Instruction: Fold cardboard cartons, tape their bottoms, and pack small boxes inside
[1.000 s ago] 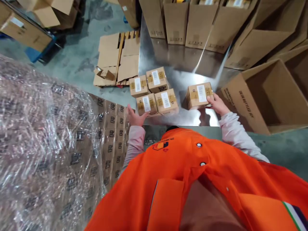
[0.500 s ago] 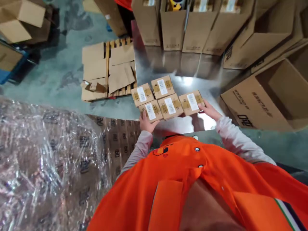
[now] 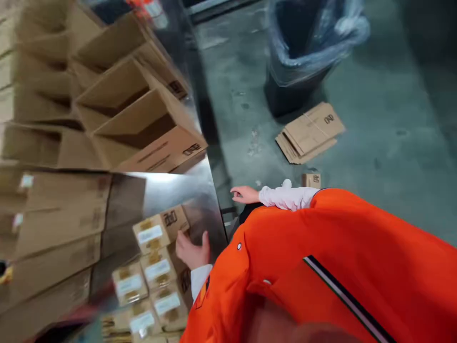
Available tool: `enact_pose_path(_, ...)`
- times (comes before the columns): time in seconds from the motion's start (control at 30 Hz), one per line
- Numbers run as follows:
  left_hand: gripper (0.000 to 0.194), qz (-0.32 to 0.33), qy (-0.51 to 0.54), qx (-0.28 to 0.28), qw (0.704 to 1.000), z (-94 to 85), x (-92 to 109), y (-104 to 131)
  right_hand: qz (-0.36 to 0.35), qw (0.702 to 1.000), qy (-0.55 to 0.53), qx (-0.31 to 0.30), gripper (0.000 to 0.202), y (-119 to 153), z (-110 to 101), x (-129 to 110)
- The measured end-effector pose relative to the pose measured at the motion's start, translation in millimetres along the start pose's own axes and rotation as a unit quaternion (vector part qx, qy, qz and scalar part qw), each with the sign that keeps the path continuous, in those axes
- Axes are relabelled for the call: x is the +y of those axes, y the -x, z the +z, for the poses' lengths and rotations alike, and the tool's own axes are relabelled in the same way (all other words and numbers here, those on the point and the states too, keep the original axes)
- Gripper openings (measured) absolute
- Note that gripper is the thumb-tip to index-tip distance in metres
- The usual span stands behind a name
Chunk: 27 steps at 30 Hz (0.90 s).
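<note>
Several small taped boxes with white labels (image 3: 157,269) sit together at the near end of the metal table (image 3: 171,189). Beside them is my left hand (image 3: 194,251), its thumb spread from the fingers, with the fingertips at the side of the boxes; it grips none of them. Off the table's right edge, my right hand (image 3: 244,194) hangs over the floor with its fingers apart and nothing in it.
Tall open cartons (image 3: 143,124) crowd the table's left and far parts. Right of the table, a dark bin with a clear liner (image 3: 296,71), a tied stack of flat cardboard (image 3: 310,131) and a small box (image 3: 312,180) stand on the floor.
The view has swung to the right, bringing the bin and flat cardboard into sight. My right hand has left the small boxes and is out past the table edge; my left hand remains beside them.
</note>
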<state>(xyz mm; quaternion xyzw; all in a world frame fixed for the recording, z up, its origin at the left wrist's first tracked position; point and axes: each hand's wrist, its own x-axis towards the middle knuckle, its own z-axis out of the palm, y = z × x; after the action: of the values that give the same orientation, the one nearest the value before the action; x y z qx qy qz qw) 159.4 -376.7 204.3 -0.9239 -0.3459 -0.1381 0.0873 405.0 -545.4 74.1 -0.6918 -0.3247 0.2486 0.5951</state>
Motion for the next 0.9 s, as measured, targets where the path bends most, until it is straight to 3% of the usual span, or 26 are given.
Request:
enact_pose_path(0.07,0.094,0.151,0.010,-0.089,0.985,18.9,61.2,-33.7,0.090,0.994,-0.030,0.055,0.027,50.6,-29.4,59.4)
enact_pose_path(0.17,0.084,0.280,-0.010,-0.216,0.935,49.9,166.3,-53.3,0.221,0.964,-0.071,0.127,0.032,121.6,-58.6,135.1)
enact_pose_path(0.3,0.080,0.391,-0.050,-0.348,0.851,88.0,288.8,-47.2,0.374,0.897,-0.138,0.192,0.041,192.7,-68.2,207.7)
enact_pose_path(0.37,0.076,0.433,-0.067,-0.394,0.808,113.7,335.4,-38.0,0.442,0.854,-0.170,0.214,0.056,216.7,-66.8,239.6)
enact_pose_path(0.43,0.076,0.448,-0.114,-0.413,0.785,147.7,368.5,-26.8,0.507,0.808,-0.189,0.234,0.084,229.6,-66.4,275.5)
enact_pose_path(0.5,0.085,0.432,-0.205,-0.409,0.777,188.9,386.3,-16.2,0.560,0.767,-0.190,0.249,0.112,228.1,-69.6,319.9)
enact_pose_path(0.57,0.095,0.402,-0.304,-0.394,0.768,233.3,390.0,-8.9,0.592,0.747,-0.175,0.246,0.130,212.2,-77.3,373.2)
enact_pose_path(0.7,0.094,0.397,-0.404,-0.371,0.736,308.8,370.3,-11.8,0.616,0.742,-0.144,0.223,0.144,157.4,-97.9,489.5)
enact_pose_path(0.8,0.094,0.437,-0.399,-0.313,0.743,334.8,345.8,-24.6,0.606,0.753,-0.131,0.220,0.151,123.7,-101.1,561.0)
enact_pose_path(0.9,0.093,0.464,-0.365,-0.263,0.763,336.2,324.5,-33.7,0.598,0.750,-0.140,0.244,0.153,111.5,-89.8,603.9)
